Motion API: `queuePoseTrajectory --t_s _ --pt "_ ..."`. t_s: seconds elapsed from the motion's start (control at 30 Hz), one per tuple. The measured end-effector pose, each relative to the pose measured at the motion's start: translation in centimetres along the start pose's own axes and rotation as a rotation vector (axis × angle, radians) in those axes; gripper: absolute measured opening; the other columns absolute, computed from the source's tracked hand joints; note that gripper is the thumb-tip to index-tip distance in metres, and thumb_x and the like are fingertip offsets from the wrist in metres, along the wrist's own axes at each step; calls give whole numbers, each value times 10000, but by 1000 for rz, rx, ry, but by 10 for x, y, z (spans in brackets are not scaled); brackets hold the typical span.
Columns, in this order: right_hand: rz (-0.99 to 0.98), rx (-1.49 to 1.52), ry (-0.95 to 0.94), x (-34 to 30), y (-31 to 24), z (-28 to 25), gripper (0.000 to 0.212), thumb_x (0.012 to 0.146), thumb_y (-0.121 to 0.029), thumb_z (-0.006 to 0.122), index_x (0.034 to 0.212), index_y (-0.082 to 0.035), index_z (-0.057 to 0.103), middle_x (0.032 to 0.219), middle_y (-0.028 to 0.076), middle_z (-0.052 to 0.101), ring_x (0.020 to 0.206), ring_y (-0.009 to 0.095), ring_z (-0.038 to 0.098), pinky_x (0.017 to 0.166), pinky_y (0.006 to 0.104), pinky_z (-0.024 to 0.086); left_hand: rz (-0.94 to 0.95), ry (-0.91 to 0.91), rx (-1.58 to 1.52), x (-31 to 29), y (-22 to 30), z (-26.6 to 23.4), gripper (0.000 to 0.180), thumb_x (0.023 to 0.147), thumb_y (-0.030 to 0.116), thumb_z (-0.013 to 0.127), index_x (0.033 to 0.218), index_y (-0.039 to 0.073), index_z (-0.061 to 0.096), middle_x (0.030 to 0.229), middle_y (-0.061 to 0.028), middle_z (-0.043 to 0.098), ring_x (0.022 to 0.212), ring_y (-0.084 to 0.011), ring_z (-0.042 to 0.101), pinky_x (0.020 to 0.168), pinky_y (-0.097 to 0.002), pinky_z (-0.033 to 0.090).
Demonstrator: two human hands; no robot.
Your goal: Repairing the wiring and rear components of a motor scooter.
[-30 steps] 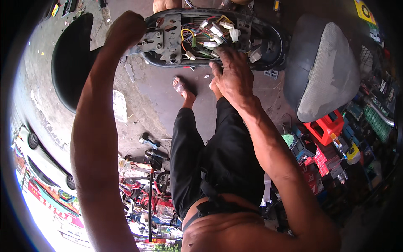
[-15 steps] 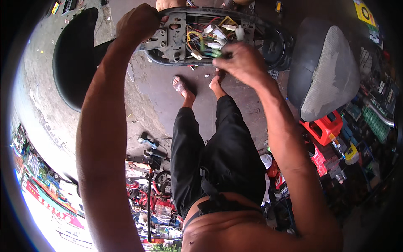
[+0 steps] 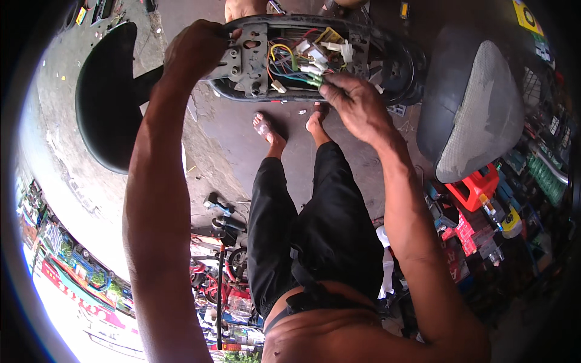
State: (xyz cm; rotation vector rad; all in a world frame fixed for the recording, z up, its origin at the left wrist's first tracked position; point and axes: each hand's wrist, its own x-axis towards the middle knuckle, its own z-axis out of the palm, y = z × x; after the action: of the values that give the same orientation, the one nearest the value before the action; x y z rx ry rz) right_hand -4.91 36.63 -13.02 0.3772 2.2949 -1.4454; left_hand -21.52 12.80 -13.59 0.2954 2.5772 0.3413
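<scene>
In front of me lies a long black scooter-like frame (image 3: 387, 95) with an open bay of coloured wires (image 3: 292, 55) and white plug connectors (image 3: 316, 55). My left hand (image 3: 196, 49) is closed at the left end of the frame, over the metal bracket (image 3: 249, 55); its fingertips are partly hidden. With thumb and fingers, my right hand (image 3: 358, 104) pinches a green-sleeved wire connector (image 3: 316, 80) at the bay's near edge. A black saddle (image 3: 104, 100) stands beyond my left forearm.
Another person's hand (image 3: 243, 7) is at the frame's far left side. A grey-black seat (image 3: 472, 112) stands to the right, near a red container (image 3: 475, 187) and piled boxes and tools. A power drill (image 3: 216, 204) lies on the floor left of my legs.
My right hand has moved slightly down and right and now pinches the green connector plainly, where it was blurred before. The frame appears slightly lower in view. My left hand keeps its place on the bracket.
</scene>
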Motion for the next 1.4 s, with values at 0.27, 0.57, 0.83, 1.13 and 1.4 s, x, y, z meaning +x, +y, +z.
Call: queuePoseTrajectory --t_s 0.27,0.57,0.83,1.13,1.4 --pt "57 -176 56 -2 -16 15 212 865 -229 615 992 -64 654 883 175 660 828 375 630 727 437 494 82 -97 189 14 -6 -3 386 871 510 571 849 159 732 700 -111 669 765 -332 666 719 -450 493" --pt "-68 -457 49 1 -30 21 229 880 -250 613 1008 -65 658 840 149 669 775 325 650 700 401 497 214 180 204 2 -18 10 358 881 467 574 838 147 727 690 -121 658 767 -341 659 702 -452 494" --pt "-5 -345 37 -6 -22 6 200 873 -217 585 968 -53 652 871 163 664 813 360 638 723 437 499 5 -69 47 13 7 8 345 893 411 579 844 96 711 732 -124 659 739 -301 658 685 -409 495" --pt "10 -305 -15 -6 -15 6 223 886 -206 584 1036 -48 628 878 185 660 830 364 638 737 432 491 414 60 180 15 -12 -1 388 866 398 601 765 35 691 746 -149 646 707 -317 626 681 -395 479" --pt "-45 -451 -51 -3 -21 13 285 815 -239 670 1036 -66 621 835 162 676 802 342 660 704 415 507 -20 -76 87 15 6 2 423 866 438 604 861 28 704 724 -169 644 631 -290 600 659 -383 469"
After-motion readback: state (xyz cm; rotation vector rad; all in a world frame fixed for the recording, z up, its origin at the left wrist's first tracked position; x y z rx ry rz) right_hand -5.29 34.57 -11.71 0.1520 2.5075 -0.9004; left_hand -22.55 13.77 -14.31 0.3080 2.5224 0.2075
